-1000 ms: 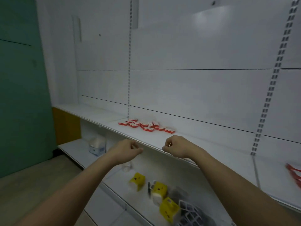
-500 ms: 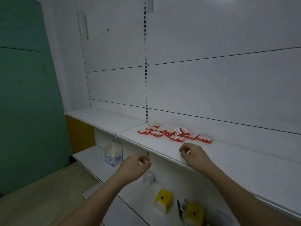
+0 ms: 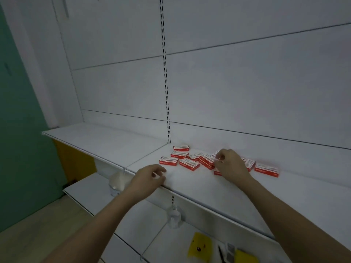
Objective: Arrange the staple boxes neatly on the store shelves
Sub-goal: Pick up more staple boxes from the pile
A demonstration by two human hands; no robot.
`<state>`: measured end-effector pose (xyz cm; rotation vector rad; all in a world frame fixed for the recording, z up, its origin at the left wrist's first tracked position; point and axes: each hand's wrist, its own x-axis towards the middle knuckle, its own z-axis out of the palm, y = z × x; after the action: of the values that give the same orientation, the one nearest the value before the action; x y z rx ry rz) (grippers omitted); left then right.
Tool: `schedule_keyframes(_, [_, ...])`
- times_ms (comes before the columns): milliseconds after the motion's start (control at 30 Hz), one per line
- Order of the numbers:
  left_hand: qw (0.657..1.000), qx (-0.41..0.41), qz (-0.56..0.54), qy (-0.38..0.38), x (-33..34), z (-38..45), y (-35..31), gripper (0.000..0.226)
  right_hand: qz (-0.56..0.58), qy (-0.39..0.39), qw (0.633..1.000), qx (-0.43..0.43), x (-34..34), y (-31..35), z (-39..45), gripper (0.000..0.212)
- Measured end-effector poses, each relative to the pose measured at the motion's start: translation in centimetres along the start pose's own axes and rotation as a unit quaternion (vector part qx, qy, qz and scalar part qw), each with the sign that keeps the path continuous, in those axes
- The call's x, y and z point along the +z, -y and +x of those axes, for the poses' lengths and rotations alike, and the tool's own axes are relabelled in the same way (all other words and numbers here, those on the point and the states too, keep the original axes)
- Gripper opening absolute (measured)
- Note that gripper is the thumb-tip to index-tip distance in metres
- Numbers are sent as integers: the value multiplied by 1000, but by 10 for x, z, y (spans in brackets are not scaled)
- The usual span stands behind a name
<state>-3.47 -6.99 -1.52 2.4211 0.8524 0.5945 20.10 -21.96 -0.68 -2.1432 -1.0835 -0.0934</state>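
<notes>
head view: about ten red staple boxes (image 3: 189, 164) scattered; left hand (image 3: 147, 179) loosely curled, empty; right hand (image 3: 230, 164) grip unclear

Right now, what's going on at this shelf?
A person is starting to tidy a scatter of red staple boxes lying loose and at mixed angles on the white shelf. The right hand is over the middle of the pile, its fingers curled at a box there, though whether it actually grips one is hard to tell. The left hand sits at the shelf's front edge, fingers loosely curled, holding nothing. No boxes are lined up yet.
</notes>
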Motion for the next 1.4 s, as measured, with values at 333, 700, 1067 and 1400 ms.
schedule_keyframes(333, [982,129,35,137,10,144,66,51,-151,89,980,91,32,14,50,47])
schedule_keyframes(700, [952,183,-233,76,16,192,86,36,-103,40,993,45,47,28,67,42])
schedule_keyframes(1067, [946,191,-241,104,22,189,87,42,-13,9,999,-36,61,27,63,42])
schedule_keyframes(1400, [949,186,-237,99,22,189,89,41,-14,23,999,-34,65,27,61,45])
